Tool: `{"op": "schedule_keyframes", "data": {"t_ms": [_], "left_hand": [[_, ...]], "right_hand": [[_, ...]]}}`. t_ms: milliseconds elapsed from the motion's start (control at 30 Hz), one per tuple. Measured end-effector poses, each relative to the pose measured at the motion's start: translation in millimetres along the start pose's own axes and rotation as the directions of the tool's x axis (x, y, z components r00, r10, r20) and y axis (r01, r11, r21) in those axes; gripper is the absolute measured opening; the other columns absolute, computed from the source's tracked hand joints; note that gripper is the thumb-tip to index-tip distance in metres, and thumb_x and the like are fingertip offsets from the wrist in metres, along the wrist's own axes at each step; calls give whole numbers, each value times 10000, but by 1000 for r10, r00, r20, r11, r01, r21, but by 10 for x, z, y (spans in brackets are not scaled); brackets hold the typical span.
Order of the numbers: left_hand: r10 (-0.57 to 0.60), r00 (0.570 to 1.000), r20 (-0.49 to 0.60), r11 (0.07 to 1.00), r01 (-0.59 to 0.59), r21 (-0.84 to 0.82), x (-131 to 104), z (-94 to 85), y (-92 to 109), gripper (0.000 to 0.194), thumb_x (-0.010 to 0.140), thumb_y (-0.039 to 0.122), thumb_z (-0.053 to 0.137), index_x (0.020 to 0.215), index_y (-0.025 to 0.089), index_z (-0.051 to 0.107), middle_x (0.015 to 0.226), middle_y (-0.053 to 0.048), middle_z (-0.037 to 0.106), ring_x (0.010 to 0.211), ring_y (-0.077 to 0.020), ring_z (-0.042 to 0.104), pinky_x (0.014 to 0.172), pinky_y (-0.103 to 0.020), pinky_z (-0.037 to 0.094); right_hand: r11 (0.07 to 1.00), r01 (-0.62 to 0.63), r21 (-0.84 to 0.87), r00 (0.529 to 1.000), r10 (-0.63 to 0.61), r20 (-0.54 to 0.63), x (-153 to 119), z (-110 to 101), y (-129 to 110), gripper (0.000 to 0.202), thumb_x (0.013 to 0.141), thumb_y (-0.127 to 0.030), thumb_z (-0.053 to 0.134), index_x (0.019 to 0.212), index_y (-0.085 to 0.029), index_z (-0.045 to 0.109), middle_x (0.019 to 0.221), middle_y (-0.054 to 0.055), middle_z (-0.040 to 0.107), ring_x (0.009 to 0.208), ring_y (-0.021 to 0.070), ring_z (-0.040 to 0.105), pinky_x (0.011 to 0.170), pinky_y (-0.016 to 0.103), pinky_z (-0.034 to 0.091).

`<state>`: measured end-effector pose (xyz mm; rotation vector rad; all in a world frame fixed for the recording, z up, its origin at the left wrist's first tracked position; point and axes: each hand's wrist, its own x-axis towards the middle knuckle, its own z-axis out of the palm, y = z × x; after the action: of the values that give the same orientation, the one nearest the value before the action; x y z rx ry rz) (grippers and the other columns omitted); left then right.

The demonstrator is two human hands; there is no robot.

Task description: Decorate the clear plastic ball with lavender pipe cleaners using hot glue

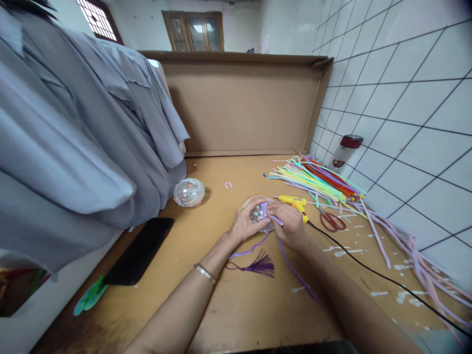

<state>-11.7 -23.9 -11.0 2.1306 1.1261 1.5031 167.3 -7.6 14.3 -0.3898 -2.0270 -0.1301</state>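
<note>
A clear ball [257, 213] with small coloured bits inside sits between my two hands at the middle of the table. My left hand [246, 216] is wrapped round its left side. A purple fuzzy strip, like a pipe cleaner [276, 219], lies across the ball, and the fingers of my right hand [291, 222] pinch it against the surface. Purple lengths trail down from the ball on both sides. Just below lies a dark purple tassel [258, 264] with a cord loop. The yellow glue gun [295, 200] rests right beside my right hand.
Another clear ball [189, 192] stands at the left, with a small pink curved piece [228, 185] nearby. A black phone [138, 253] lies front left. At right are red-handled scissors [332, 221], a pile of coloured pipe cleaners [317, 179], a jar [346, 150] and a black cable [368, 273].
</note>
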Motion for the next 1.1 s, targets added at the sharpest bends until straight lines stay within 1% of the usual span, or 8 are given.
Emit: {"op": "schedule_keyframes", "data": {"t_ms": [67,167,300,467,600,767,933,1100], "left_hand": [[7,999,38,1000,-8,9,6,-15,7,567,785,461,726,1267,209,567,1299,-130,603,1267,-276,545,1110,-458,421],[4,995,102,999,-7,31,20,-30,11,782,643,506,837,1298,208,528,1314,-143,579,1290,-307,516,1124,-483,405],[7,991,130,999,-13,43,29,-32,-18,963,507,503,910,1322,211,489,1341,-155,537,1307,-328,492,1132,-503,393],[35,990,136,997,-44,62,18,-31,-33,922,560,463,890,1337,213,461,1353,-146,520,1311,-314,484,1127,-488,401],[15,997,78,996,-21,82,13,-2,6,819,590,398,862,1293,206,488,1300,-126,558,1262,-297,523,1105,-471,423],[-146,989,-33,989,146,-8,24,63,53,775,541,342,869,1220,192,527,1221,-104,601,1134,-272,600,1025,-434,481],[-379,922,-74,913,361,-189,79,77,123,798,519,325,872,1219,179,517,1189,-89,638,1074,-256,636,976,-399,507],[-483,871,-91,832,425,-356,130,30,115,818,494,339,887,1200,172,507,1125,-79,670,1037,-244,651,952,-365,513]], "right_hand": [[1000,-4,11,1000,4,1,-8,5,9,215,867,-95,508,998,-215,630,965,87,739,936,214,707,858,389,583],[1000,-19,20,1000,19,3,-21,12,24,237,856,-84,501,1000,-220,632,978,87,737,948,214,705,854,388,585],[1000,-3,7,1000,3,-15,-22,15,26,249,848,-85,503,1012,-224,629,975,86,739,934,219,710,842,393,589],[1000,4,12,1000,-4,-15,-4,12,11,260,842,-62,512,1008,-226,627,968,82,739,927,213,708,841,387,587],[998,-18,54,1000,18,-4,7,14,5,251,860,-79,528,1032,-225,638,979,77,736,943,213,704,856,393,582],[984,-151,98,989,150,15,31,7,-25,292,903,-145,532,1170,-236,605,1078,83,716,1026,215,677,903,398,563],[941,-306,146,950,311,-14,53,-8,-35,325,904,-229,558,1229,-228,584,1110,89,690,1029,224,655,914,388,545],[898,-381,223,923,356,143,65,-20,9,533,872,-350,576,1377,-210,476,1285,137,577,1196,278,560,1015,469,482]]}}
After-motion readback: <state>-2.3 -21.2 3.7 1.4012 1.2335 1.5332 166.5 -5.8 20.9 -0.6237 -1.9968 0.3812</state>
